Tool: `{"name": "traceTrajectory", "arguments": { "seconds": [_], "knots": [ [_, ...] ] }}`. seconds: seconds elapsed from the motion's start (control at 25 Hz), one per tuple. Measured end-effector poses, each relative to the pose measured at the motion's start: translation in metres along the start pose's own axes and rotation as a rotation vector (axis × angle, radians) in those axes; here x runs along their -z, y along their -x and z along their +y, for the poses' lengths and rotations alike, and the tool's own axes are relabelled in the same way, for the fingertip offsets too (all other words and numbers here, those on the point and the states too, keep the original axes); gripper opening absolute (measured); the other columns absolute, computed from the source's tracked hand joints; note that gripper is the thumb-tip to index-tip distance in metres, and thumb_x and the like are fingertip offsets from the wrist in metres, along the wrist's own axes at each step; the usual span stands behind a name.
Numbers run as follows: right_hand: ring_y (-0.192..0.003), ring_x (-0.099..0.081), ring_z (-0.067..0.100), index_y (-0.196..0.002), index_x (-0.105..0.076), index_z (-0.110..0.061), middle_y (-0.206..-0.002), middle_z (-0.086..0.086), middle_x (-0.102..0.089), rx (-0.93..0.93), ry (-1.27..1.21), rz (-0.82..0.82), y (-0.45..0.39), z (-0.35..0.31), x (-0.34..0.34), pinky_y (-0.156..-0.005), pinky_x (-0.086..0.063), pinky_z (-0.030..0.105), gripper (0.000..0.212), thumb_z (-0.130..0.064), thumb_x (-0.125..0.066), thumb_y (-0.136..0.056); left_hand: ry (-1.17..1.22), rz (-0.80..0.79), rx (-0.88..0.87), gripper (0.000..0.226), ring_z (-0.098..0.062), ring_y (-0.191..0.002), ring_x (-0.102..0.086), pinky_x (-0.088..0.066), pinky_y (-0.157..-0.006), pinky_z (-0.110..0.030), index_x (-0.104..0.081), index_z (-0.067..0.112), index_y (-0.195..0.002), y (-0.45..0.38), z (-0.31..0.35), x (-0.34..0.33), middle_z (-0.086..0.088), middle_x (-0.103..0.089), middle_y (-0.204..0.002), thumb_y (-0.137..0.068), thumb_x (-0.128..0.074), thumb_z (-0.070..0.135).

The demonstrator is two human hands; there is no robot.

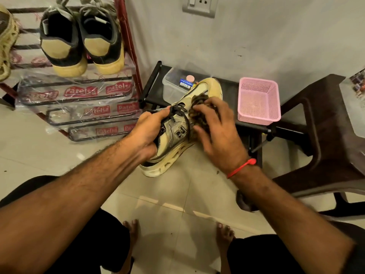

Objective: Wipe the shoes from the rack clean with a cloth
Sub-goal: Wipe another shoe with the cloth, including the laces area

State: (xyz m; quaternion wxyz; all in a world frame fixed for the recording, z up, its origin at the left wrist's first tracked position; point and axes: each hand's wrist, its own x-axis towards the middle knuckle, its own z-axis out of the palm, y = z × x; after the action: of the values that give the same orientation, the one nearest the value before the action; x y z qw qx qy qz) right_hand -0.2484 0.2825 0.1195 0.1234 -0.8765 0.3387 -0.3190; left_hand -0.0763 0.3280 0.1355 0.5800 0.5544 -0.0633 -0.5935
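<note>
A cream sneaker [173, 155] with dark laces and an N logo hangs in the air over the tiled floor, toe pointing away. My left hand [147, 131] grips it at the collar and heel end. My right hand [215, 133] holds a dark, mottled cloth [199, 101] bunched against the shoe's upper near the laces. The red shoe rack [136, 56] stands at the upper left, with a pair of black-and-tan shoes [83, 44] on its top shelf, heels toward me.
A pink mesh basket [258, 101] and a clear plastic box [175, 84] sit on a low black stand behind the shoe. A dark brown plastic chair [324, 139] is at the right. Another woven shoe [6, 42] shows at the far left. My bare feet rest on the tiles.
</note>
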Motion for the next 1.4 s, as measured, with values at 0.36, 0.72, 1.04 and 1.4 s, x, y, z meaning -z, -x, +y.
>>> {"name": "traceTrajectory", "arguments": {
  "seconds": [0.36,0.72,1.04,1.4],
  "knots": [
    [-0.101,-0.059,0.041,-0.114,-0.069,-0.002,-0.122,0.019,-0.063,0.181,0.1,0.129,-0.02,0.007,0.009,-0.097,-0.043,0.038,0.026,-0.005,-0.058,-0.09,0.008,-0.077,-0.067,0.034,-0.03,-0.092,-0.074,-0.064,-0.073,-0.041,-0.059,0.003,-0.129,0.002,-0.004,-0.004,-0.018,-0.073,-0.111,-0.105,-0.053,0.026],
    [-0.099,-0.058,0.038,-0.112,-0.07,-0.002,-0.118,0.019,-0.063,0.195,0.081,0.096,-0.014,0.006,0.002,-0.092,-0.047,0.04,0.025,-0.003,-0.065,-0.088,0.056,-0.093,0.052,0.039,-0.023,-0.082,-0.075,-0.062,-0.067,-0.032,-0.071,0.006,-0.117,0.004,-0.003,-0.003,-0.014,-0.076,-0.101,-0.106,-0.047,0.034],
    [-0.1,-0.061,0.037,-0.11,-0.072,-0.001,-0.118,0.02,-0.064,0.405,-0.022,-0.01,0.014,-0.032,-0.011,-0.091,-0.05,0.041,0.02,-0.008,-0.063,-0.093,0.17,-0.055,0.221,0.045,-0.023,-0.071,-0.07,-0.06,-0.064,-0.027,-0.074,0.005,-0.085,-0.006,0.003,0.008,-0.011,-0.071,-0.085,-0.103,-0.038,0.026],
    [-0.11,-0.056,0.023,-0.111,-0.069,-0.01,-0.115,0.011,-0.06,-0.11,-0.103,0.284,-0.027,0.03,0.015,-0.095,-0.049,0.045,0.023,-0.006,-0.061,-0.09,-0.016,-0.291,0.313,0.04,-0.027,-0.1,-0.071,-0.058,-0.094,-0.04,-0.073,0.004,-0.114,0.012,-0.01,0.003,-0.015,-0.074,-0.11,-0.093,-0.067,0.037]
  ]
}}
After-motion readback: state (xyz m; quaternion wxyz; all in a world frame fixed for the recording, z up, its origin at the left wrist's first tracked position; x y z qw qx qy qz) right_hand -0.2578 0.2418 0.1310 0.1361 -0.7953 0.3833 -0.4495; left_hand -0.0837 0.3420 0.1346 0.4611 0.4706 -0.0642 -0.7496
